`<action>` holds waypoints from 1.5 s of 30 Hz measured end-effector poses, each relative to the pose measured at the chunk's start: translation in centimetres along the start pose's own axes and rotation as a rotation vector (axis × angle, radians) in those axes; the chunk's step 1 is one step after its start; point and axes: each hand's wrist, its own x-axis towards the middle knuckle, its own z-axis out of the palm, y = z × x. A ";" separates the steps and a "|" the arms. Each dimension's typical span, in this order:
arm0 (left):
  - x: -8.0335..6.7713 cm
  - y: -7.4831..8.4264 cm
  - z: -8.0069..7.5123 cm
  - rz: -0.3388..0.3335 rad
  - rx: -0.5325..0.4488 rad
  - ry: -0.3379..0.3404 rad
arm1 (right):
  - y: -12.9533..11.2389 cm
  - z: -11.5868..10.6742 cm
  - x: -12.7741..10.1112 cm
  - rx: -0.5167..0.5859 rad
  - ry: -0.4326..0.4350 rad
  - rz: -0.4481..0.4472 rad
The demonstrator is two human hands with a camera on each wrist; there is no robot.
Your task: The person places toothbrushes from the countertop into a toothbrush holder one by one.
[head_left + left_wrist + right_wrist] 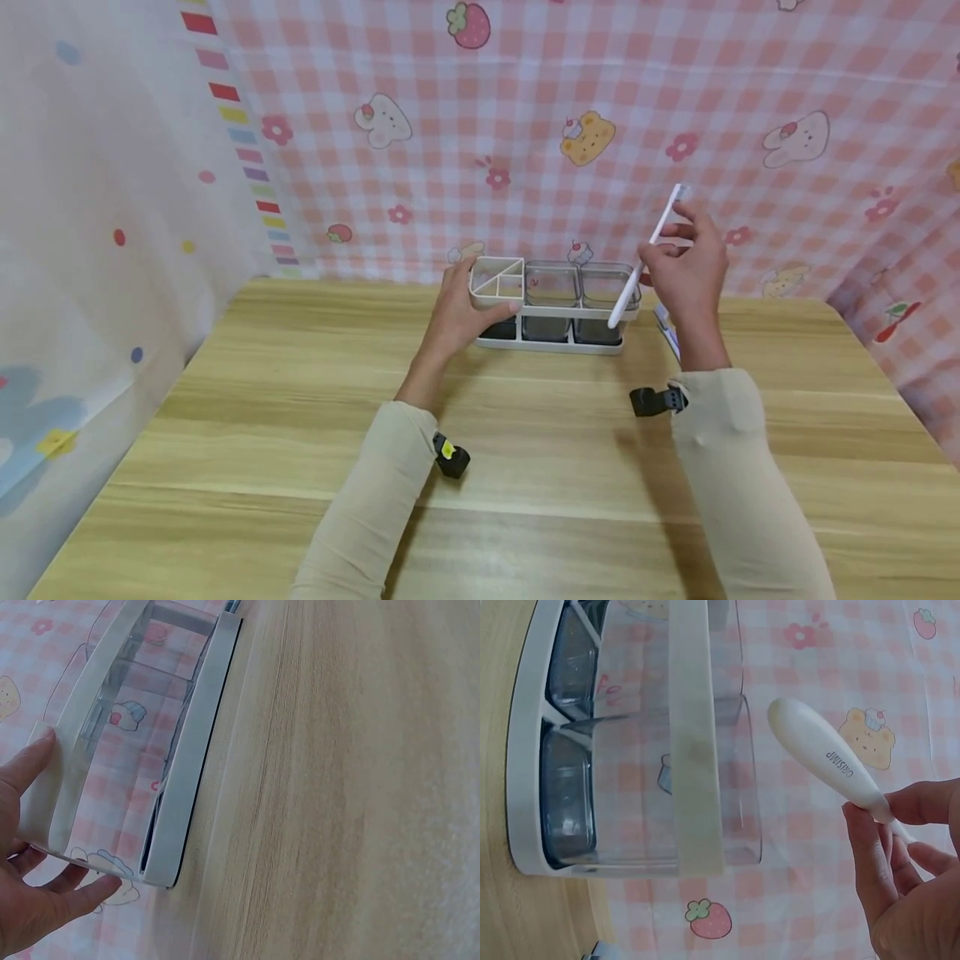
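Observation:
A white two-tier toothbrush holder (562, 347) stands at the back of the table. My left hand (456, 312) grips its left end, thumb across the front of the upper rail and fingers round the outer side. Beside that hand is the divided white insert (522, 283); two clear cups (551, 287) fill the rest of the upper tier. My right hand (696, 262) pinches a white toothbrush (817, 750) between thumb and fingertips, tilted with bristles up. Its thick handle end hangs in front of the right cup in the head view.
Another toothbrush (666, 331) lies on the wooden table (540, 500), right of the holder and partly hidden by my right wrist. A pink checked cloth (450, 150) hangs right behind the holder; a white patterned cloth (112, 208) hangs at the left.

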 end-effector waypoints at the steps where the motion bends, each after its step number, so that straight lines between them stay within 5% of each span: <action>1: 0.0 0.0 0.0 0.000 -0.003 -0.001 | -0.1 0.1 0.0 0.011 0.004 -0.007; 18: 0.3 0.2 0.0 -0.001 -0.010 -0.002 | -1.4 2.3 0.4 0.084 0.047 -0.081; 45: 0.0 0.2 0.0 0.016 -0.042 -0.004 | -2.6 5.2 0.1 0.180 -0.018 -0.194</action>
